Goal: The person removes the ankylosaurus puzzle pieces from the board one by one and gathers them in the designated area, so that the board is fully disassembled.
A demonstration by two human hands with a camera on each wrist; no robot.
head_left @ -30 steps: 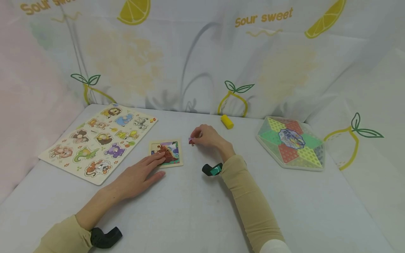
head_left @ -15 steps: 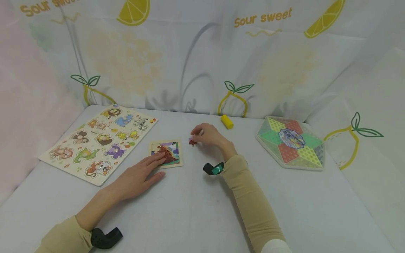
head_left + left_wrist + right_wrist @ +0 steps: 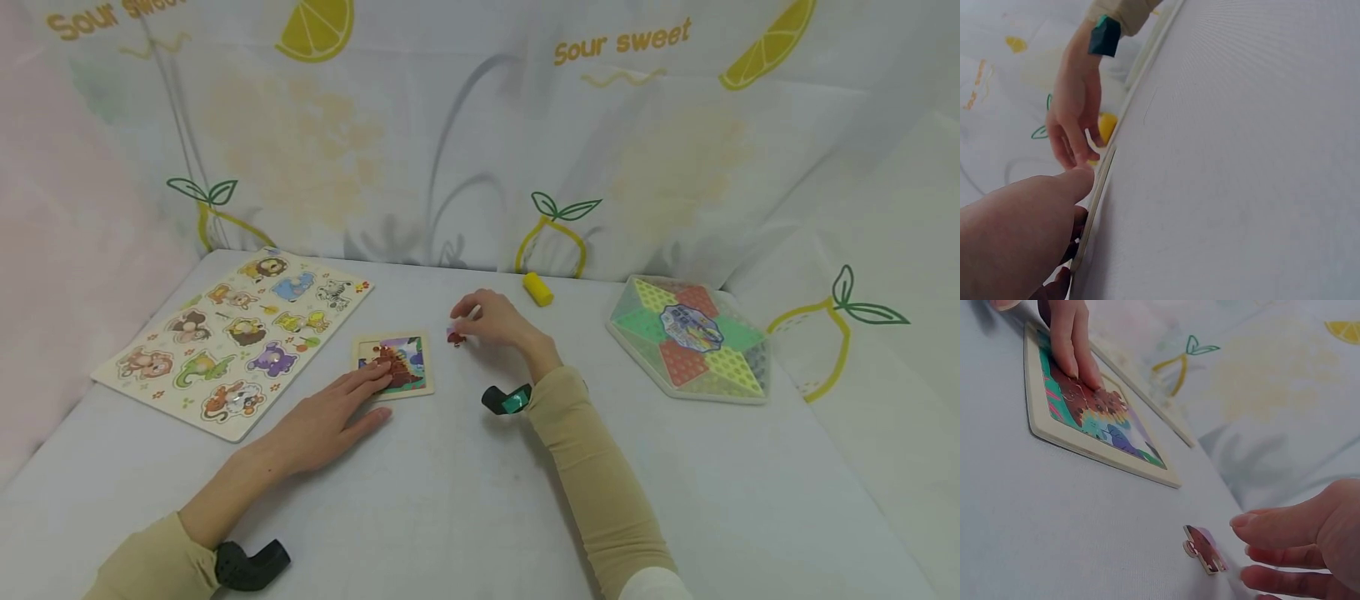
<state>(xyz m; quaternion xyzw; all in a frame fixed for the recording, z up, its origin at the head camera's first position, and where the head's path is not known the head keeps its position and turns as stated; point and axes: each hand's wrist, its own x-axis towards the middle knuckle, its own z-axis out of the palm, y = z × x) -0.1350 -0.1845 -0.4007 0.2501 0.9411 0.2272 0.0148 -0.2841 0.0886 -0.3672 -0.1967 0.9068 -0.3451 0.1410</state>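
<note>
A small wooden jigsaw puzzle (image 3: 429,371) shows a brown dinosaur inside a pale frame. My left hand (image 3: 315,425) rests its straight fingers on the picture, covering the puzzle's lower left part. To the right of the frame, a loose puzzle piece (image 3: 1205,551), brown and purple with a knob, lies on the white table. My right hand (image 3: 495,321) is just beside that piece. In the right wrist view its thumb (image 3: 1279,526) and fingers are spread apart, with a gap between them and the piece.
A large animal peg puzzle board (image 3: 247,417) lies at the left. A yellow cylinder (image 3: 537,289) lies near the back edge of the table. At the right is a hexagonal board game box (image 3: 690,329) with coloured triangles. A printed curtain (image 3: 465,125) hangs behind.
My right fingers have let go of the puzzle piece and drawn slightly back from it, leaving it on the table. My left hand has stayed on the jigsaw puzzle.
</note>
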